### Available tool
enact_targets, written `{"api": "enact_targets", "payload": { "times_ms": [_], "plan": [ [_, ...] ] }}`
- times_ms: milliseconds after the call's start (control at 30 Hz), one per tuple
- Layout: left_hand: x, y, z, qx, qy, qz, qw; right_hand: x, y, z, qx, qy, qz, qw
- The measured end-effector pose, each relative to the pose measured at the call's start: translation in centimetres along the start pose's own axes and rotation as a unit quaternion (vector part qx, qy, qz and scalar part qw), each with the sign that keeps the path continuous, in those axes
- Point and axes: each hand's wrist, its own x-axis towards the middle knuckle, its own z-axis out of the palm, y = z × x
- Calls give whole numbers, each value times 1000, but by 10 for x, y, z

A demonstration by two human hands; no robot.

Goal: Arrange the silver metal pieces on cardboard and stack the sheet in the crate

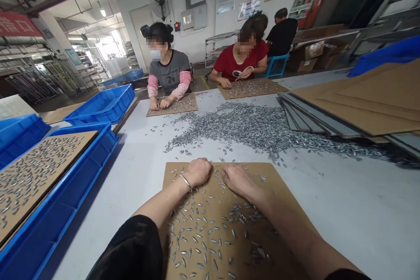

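In front of me lies a brown cardboard sheet (223,236) dotted with small silvery spindle-shaped metal pieces (197,239). My left hand (199,171), with a bracelet at the wrist, rests over its far edge, fingers curled downward. Just to the right, my right hand (234,178) is closed too, its knuckles turned toward the left one. Whatever either hand pinches is hidden under the fingers. A few pieces lie in the gap between them. Beneath my right forearm is a denser cluster of pieces (241,215).
Beyond the sheet spreads a large heap of metal pieces (243,124) on the white table (138,175). Stacked cardboard sheets (367,92) stand right. At left, a blue crate (82,183) bears a filled cardboard sheet (42,166). Two people (169,68) (244,57) work opposite.
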Motion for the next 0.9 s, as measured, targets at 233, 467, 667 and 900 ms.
{"api": "enact_targets", "payload": {
  "times_ms": [233, 467, 667, 900],
  "plan": [
    [-12, -7, 5, 11, 16, 47, 999, -15, -21, 4, 21, -3, -85, 996],
    [-31, -10, -5, -4, 57, 62, 996, -29, -34, -5, 9, -37, -77, 996],
    [-56, -5, 8, -30, 46, 120, 991, -56, -36, 1, -47, -52, -37, 997],
    [-60, 11, 28, -21, 31, 116, 993, -71, -43, 24, -113, 18, -144, 983]
  ]
}}
